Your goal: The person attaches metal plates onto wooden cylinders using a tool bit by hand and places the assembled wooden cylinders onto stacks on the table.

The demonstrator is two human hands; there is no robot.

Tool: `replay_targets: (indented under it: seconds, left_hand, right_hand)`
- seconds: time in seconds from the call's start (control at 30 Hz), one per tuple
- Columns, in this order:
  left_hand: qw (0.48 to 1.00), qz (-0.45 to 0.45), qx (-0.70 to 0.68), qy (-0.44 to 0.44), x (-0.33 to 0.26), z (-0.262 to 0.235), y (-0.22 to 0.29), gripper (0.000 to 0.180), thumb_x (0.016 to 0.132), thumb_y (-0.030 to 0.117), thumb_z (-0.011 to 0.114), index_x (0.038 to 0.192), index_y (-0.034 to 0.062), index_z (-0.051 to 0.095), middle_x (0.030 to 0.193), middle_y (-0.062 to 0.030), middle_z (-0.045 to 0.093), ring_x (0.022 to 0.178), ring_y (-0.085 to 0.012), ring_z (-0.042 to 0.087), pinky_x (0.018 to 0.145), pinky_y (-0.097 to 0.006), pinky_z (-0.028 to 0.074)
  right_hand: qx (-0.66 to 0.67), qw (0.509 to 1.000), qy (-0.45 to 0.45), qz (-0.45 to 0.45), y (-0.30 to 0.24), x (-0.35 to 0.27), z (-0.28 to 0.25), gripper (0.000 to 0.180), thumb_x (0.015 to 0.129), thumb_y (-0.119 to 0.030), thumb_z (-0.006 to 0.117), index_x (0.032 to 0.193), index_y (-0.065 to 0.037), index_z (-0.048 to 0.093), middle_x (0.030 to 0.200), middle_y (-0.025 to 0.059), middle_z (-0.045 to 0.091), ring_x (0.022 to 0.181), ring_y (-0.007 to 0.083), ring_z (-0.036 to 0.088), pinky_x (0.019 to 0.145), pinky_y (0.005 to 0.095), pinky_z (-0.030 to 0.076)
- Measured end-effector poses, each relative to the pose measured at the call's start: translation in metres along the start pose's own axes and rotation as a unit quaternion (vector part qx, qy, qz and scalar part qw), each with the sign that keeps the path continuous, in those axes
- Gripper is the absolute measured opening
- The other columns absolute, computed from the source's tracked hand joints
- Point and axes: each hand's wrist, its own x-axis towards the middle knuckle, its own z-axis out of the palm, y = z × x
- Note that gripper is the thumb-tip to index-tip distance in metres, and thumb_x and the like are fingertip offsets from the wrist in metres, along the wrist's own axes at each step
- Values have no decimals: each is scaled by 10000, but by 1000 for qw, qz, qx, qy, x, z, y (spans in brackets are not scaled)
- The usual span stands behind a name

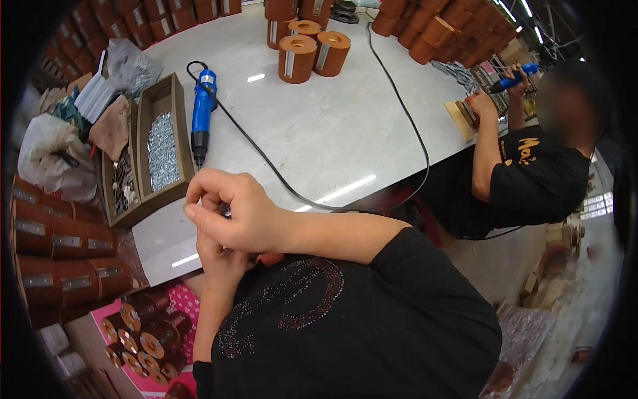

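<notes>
My right hand is closed, thumb and fingers pinched together, at the near edge of the table. Something small and dark shows between its fingers, too covered to name. Just under it is my left hand, its fingers mostly hidden by the right hand and wrist. A reddish-brown piece peeks out below my right wrist, against my black shirt; its shape is hidden. Beyond my hands a blue electric screwdriver lies on the table, its bit toward me. Left of it, a wooden box holds many small silvery metal parts.
Brown cylinders stand on the white table, stacked at the left, and lie on a pink sheet. A black cord loops across the tabletop. A plastic bag sits left. At right a co-worker holds another blue screwdriver.
</notes>
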Motion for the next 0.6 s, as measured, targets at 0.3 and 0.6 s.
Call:
replay_targets:
  seconds: [0.3,0.6]
  left_hand:
    - [995,55,79,-30,1,-4,-9,391,713,89,665,1045,-44,506,1072,-130,525,981,-221,518,834,-305,397]
    - [997,30,62,-25,6,-1,3,385,692,77,695,1021,-45,538,1104,-150,510,1058,-261,466,910,-337,332]
  right_hand:
    - [51,995,20,-88,18,8,-3,77,782,-73,541,779,-5,505,605,52,533,534,111,514,482,236,395]
    - [63,991,-90,-80,19,12,-16,113,798,-130,518,773,-24,488,636,67,550,566,159,541,524,277,403]
